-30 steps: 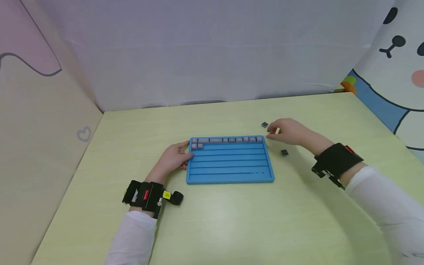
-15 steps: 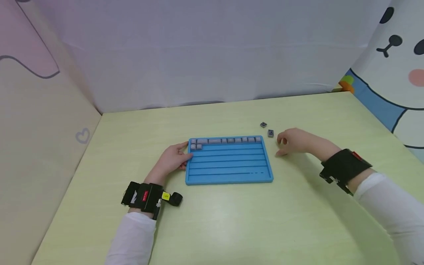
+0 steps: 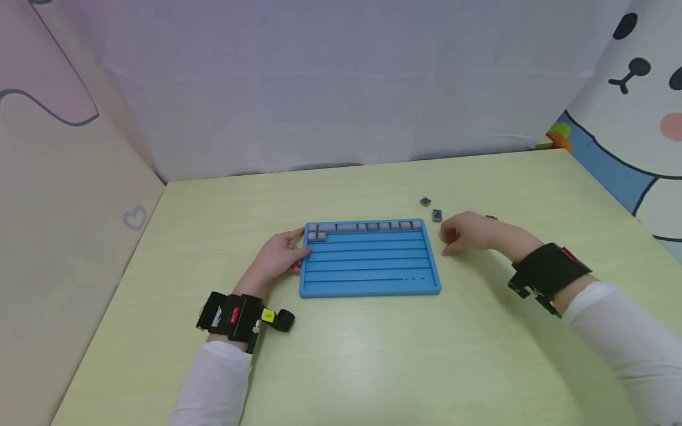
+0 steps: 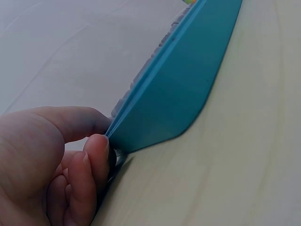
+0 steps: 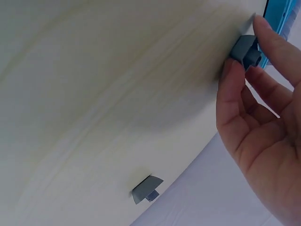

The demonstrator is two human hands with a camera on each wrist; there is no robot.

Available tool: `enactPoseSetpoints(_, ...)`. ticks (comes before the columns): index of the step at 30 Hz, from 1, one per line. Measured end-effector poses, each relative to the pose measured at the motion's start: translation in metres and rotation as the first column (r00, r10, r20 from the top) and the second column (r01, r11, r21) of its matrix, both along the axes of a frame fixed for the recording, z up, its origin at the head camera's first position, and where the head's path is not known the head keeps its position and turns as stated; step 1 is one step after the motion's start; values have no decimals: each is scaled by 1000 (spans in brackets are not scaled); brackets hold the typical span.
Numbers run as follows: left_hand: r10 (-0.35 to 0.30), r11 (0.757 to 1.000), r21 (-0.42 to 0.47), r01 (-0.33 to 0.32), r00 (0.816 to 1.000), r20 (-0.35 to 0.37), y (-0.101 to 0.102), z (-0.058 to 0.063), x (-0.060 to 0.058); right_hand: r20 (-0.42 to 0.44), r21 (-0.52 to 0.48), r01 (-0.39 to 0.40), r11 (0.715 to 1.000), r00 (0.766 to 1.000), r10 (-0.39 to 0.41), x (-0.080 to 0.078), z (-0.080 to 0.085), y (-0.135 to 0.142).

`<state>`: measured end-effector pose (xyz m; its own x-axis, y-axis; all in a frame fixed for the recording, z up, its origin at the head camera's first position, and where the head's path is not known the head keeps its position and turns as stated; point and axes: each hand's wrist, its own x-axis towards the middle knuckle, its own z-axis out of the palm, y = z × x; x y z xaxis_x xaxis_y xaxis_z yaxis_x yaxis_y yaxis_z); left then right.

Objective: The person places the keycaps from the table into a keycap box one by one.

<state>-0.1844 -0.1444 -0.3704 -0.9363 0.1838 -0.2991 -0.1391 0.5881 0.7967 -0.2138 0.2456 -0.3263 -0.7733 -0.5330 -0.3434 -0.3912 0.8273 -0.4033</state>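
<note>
A blue keycap tray (image 3: 367,254) with ridged rows lies mid-table. Grey keycaps (image 3: 347,228) fill its top row, and two more sit at the left of the second row. My left hand (image 3: 274,257) grips the tray's left edge; in the left wrist view the thumb and fingertips meet at its corner. Right of the tray, my right hand (image 3: 469,231) is low over the table. The right wrist view shows its thumb and index finger pinching a dark grey keycap (image 5: 244,49), stem showing; the head view hides this one behind the fingers.
Two loose keycaps, one farther back (image 3: 425,201) and one nearer (image 3: 437,215), lie beyond the tray's upper right corner. Another keycap (image 5: 146,188) rests on the table near my right hand. White cloth (image 3: 341,89) hangs behind the table.
My right hand has moved toward me and slightly right, uncovering one loose keycap, and its fingers have closed on another. The left hand and tray stay in place.
</note>
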Motion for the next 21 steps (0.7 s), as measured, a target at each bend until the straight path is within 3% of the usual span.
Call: enactPoseSetpoints(21,1,1000,-16,-1,1000,6,0,1,1,-17,-6,11,1000,1000,-11,0,-4,-9)
